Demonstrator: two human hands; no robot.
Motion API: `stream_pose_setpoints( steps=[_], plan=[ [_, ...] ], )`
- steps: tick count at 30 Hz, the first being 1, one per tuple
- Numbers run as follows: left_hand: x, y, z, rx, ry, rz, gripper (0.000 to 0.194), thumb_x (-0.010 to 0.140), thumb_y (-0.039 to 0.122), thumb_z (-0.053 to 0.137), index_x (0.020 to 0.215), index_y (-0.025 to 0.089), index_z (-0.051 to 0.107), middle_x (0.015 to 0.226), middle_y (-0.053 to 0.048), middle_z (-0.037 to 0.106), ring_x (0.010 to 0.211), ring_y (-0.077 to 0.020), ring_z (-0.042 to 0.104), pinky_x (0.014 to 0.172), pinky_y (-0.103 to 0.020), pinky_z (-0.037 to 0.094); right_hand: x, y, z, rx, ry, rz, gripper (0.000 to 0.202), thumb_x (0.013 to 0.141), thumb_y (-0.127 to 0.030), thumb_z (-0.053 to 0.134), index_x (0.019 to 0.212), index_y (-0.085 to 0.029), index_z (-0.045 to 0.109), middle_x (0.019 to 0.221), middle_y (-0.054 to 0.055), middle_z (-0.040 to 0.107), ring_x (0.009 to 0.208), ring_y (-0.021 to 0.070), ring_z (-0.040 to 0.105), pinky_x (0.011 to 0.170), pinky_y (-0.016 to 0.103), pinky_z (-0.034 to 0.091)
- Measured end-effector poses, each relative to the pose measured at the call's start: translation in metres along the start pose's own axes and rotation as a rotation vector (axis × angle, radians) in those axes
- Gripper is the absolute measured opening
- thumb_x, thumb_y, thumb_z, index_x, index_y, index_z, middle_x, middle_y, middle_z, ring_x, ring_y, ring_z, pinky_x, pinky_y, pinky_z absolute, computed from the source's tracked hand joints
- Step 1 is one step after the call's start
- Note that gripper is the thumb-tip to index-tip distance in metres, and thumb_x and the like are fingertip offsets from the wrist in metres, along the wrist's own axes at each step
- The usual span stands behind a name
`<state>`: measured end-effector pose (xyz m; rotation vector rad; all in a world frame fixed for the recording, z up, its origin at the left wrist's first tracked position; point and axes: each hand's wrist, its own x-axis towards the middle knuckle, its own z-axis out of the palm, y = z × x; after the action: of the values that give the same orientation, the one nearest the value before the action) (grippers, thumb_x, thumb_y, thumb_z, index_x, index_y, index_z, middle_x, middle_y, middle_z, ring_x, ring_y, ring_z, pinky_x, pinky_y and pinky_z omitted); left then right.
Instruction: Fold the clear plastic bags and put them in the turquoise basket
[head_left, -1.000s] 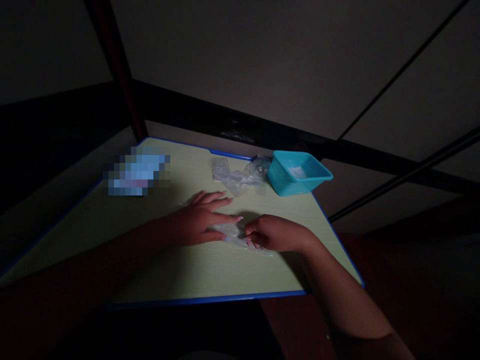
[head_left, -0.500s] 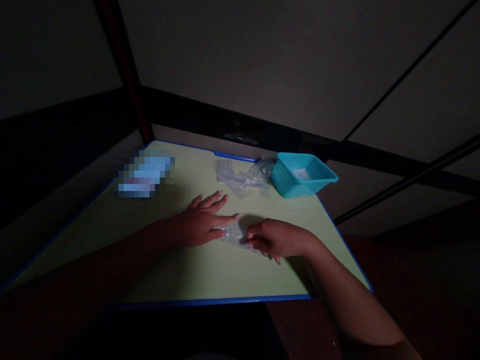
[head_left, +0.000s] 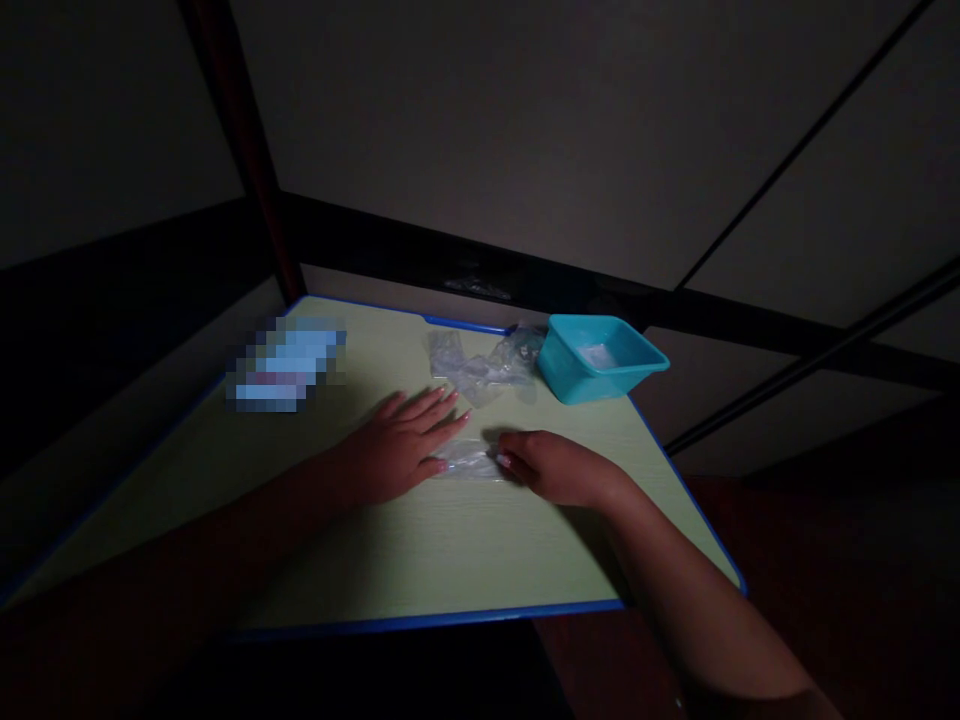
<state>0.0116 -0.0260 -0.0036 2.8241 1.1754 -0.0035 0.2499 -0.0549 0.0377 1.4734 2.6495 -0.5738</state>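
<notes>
A clear plastic bag [head_left: 472,459] lies flat on the light green table between my hands. My left hand [head_left: 401,448] rests palm down on its left end, fingers spread. At the other end, my right hand [head_left: 551,465] is closed, its fingertips pinching the edge of the plastic. Much of the bag's two ends is hidden under my hands. Beyond them sit several crumpled clear plastic bags [head_left: 480,372], touching or close beside a turquoise plastic basket [head_left: 577,385].
The basket stands at the table's back right edge with something whitish inside. A blurred-out, bluish rectangular object [head_left: 289,365] lies at the back left. The table [head_left: 450,560] has a blue rim, and dark panels rise behind it.
The plastic between my hands has straightened and now lies flatter. My right hand's fingers have drawn in closer together at its edge. My left hand stays spread in nearly the same place.
</notes>
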Motion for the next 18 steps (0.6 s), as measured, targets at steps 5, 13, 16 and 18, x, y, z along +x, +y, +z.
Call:
stream_pose_setpoints(
  steps=[5, 13, 16, 18],
  plan=[
    [0.001, 0.002, 0.0, -0.073, -0.04, 0.246, 0.052, 0.098, 0.032, 0.038, 0.149, 0.031, 0.027, 0.158, -0.002, 0.021, 0.146, -0.0194, 0.017, 0.116, -0.048, 0.014, -0.001, -0.002, -0.001, 0.011, -0.027, 0.01, 0.016, 0.094, -0.022, 0.046, 0.091, -0.015, 0.06, 0.075, 0.004, 0.061, 0.06, 0.0116, 0.046, 0.058, 0.024, 0.031],
    [0.001, -0.001, 0.011, -0.113, -0.084, 0.276, 0.048, 0.098, 0.028, 0.038, 0.146, 0.031, 0.035, 0.152, -0.002, 0.034, 0.144, -0.0169, 0.025, 0.117, -0.046, 0.011, 0.0, -0.007, -0.001, -0.068, 0.249, -0.043, 0.024, 0.096, -0.025, 0.041, 0.105, -0.012, 0.059, 0.096, 0.011, 0.062, 0.085, 0.0192, 0.055, 0.077, 0.031, 0.042],
    [0.0, 0.003, 0.011, -0.094, -0.09, 0.241, 0.047, 0.097, 0.028, 0.039, 0.145, 0.029, 0.038, 0.151, -0.004, 0.035, 0.143, -0.0188, 0.027, 0.117, -0.047, 0.012, 0.001, -0.015, 0.009, -0.154, 0.305, -0.041, 0.047, 0.096, -0.035, 0.044, 0.135, -0.009, 0.045, 0.131, 0.021, 0.05, 0.121, 0.0285, 0.045, 0.101, 0.044, 0.036],
    [0.0, 0.006, 0.01, -0.079, -0.104, 0.219, 0.046, 0.097, 0.03, 0.04, 0.144, 0.029, 0.039, 0.152, -0.004, 0.035, 0.143, -0.02, 0.027, 0.116, -0.048, 0.013, 0.001, -0.022, 0.02, -0.194, 0.226, -0.026, 0.068, 0.095, -0.045, 0.044, 0.148, -0.006, 0.025, 0.152, 0.025, 0.027, 0.14, 0.0335, 0.024, 0.111, 0.052, 0.023]
  ],
)
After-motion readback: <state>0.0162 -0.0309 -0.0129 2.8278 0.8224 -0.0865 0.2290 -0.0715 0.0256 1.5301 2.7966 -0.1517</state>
